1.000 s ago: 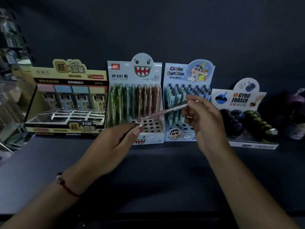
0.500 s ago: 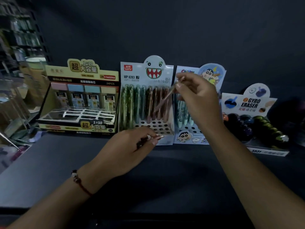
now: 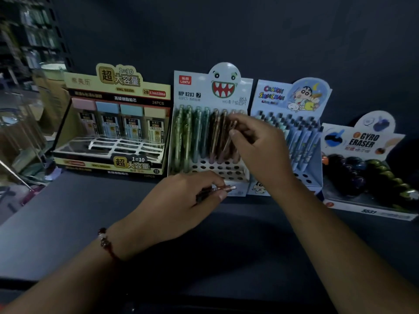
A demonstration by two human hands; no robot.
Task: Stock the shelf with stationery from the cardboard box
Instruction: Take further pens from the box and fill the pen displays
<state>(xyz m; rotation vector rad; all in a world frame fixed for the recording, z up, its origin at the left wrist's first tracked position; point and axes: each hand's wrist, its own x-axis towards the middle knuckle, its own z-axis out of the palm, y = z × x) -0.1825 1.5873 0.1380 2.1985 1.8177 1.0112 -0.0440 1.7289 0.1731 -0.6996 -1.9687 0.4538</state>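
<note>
Since a moment ago my right hand (image 3: 260, 150) has dropped from above the monster-faced pencil display (image 3: 210, 137) down in front of its right-hand rows, and its fingers pinch a brownish pencil (image 3: 232, 132) standing steeply among the others there. My left hand (image 3: 181, 200) has stayed low at the display's front edge, fingers curled round a small bunch of pencils (image 3: 223, 188) whose tips poke out to the right.

The display's card reads "LANTU", "MP 8283" and ".7" beside a white toothy face; its base is a white tray of round holes, with green and brown barrels standing in the back rows.

At the shelf's (image 3: 68, 223) left end sits a yellow-and-black lead box (image 3: 113, 123) marked "1=10", "2B" and "24PCS", with pastel-capped cases. To the right stands a pale blue "CRAYON SHINCHAN" pen display (image 3: 292, 100), then a "GYRO ERASER" tray (image 3: 367, 155) of dark glossy round pieces, numbered "5531".
</note>
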